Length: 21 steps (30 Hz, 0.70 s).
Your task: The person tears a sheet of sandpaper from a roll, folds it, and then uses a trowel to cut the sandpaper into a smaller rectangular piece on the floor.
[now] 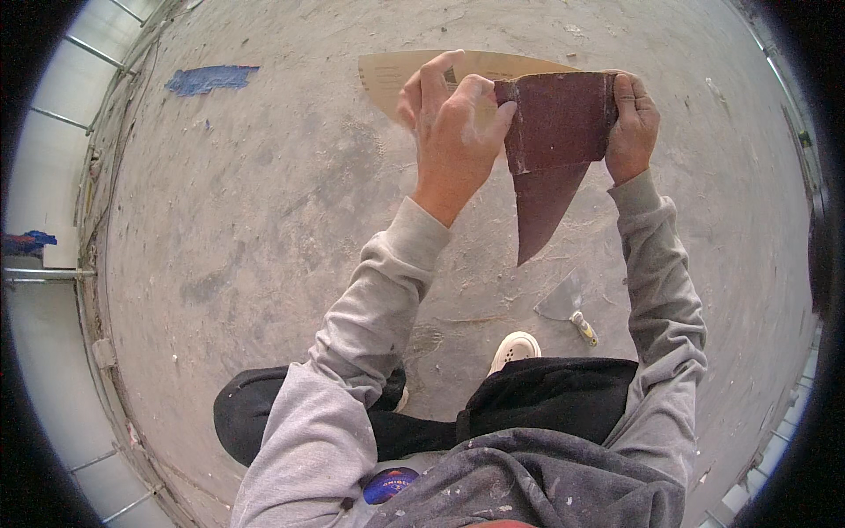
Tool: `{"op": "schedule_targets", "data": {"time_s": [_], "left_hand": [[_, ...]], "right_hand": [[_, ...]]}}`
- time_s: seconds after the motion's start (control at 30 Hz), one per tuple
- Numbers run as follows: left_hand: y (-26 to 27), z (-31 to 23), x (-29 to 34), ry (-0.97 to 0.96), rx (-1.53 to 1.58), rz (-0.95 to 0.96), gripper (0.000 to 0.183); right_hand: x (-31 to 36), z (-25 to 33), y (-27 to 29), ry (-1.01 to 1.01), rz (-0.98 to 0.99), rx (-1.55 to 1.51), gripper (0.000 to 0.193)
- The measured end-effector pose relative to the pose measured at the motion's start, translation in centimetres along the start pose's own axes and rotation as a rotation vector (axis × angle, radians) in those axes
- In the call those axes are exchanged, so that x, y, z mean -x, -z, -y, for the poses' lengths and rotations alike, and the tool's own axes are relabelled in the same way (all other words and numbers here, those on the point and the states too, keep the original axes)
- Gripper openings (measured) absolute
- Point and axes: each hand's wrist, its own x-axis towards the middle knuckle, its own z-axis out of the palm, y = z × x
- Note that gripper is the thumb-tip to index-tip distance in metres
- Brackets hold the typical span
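Observation:
A dark red-brown piece of sandpaper (559, 119) is held up in front of me, with fold lines near both sides. Its lower part tapers to a hanging point. Behind it spreads a tan, curved sheet (387, 79) that looks like the paper's backing; where the two join is hidden. My left hand (453, 132), dusty with white powder, pinches the upper left edge between thumb and forefinger, other fingers raised. At the right edge, my right hand (632, 130) is closed, its fingers bent over the front.
A putty knife (572, 310) lies on the grey concrete floor (290, 211), near my light-coloured shoe (515, 349). Farther off at the left is a torn blue strip (213, 80). White panels with metal bars (53, 273) line the left side.

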Motion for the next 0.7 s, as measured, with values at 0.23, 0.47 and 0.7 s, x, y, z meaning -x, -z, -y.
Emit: {"op": "schedule_targets", "data": {"time_s": [0.23, 0.47, 0.7], "left_hand": [[0.1, 2.8, -0.9, -0.084, 0.066, 0.051, 0.032], [1.4, 3.2, -1.3, -0.121, 0.229, 0.429, 0.03], [0.7, 3.0, -0.7, -0.165, 0.329, 0.492, 0.026]], "right_hand": [[0.0, 2.8, 0.4, 0.276, 0.091, 0.115, 0.026], [-0.1, 2.9, 0.5, 0.305, 0.159, 0.25, 0.026], [-0.1, 3.4, 0.5, 0.344, 0.165, 0.262, 0.023]]}}
